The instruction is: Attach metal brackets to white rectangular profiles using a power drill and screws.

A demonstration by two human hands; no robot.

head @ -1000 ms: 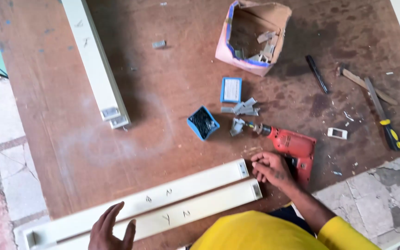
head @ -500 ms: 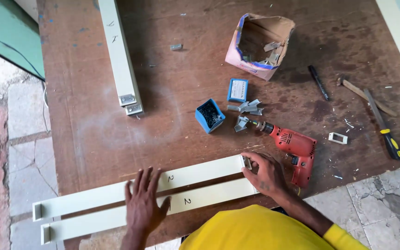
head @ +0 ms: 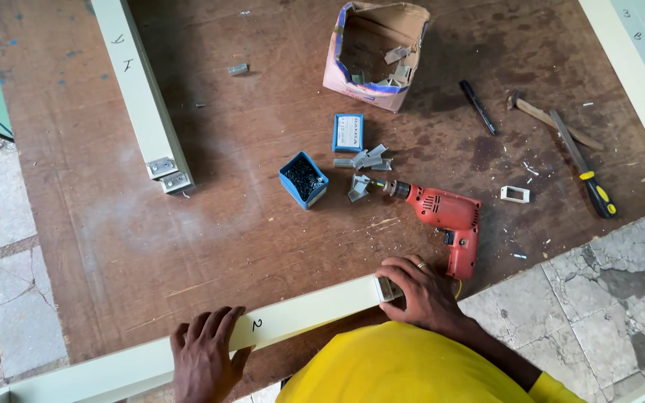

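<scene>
The brown wooden counter [head: 151, 246] carries one red electric drill [head: 446, 216], two small blue boxes [head: 303, 180], one torn cardboard box [head: 375, 45], one black marker [head: 478, 107] and one yellow-handled screwdriver [head: 585, 166].

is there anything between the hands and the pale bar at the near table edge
Nothing visible. The left hand lies flat on top of the pale bar near its middle, and the right hand grips its right end. The red drill lies just beyond the right hand, off the bar.

A workshop: drill [head: 446, 220], screwdriver [head: 585, 168], scarred plywood bench [head: 225, 224].
</scene>
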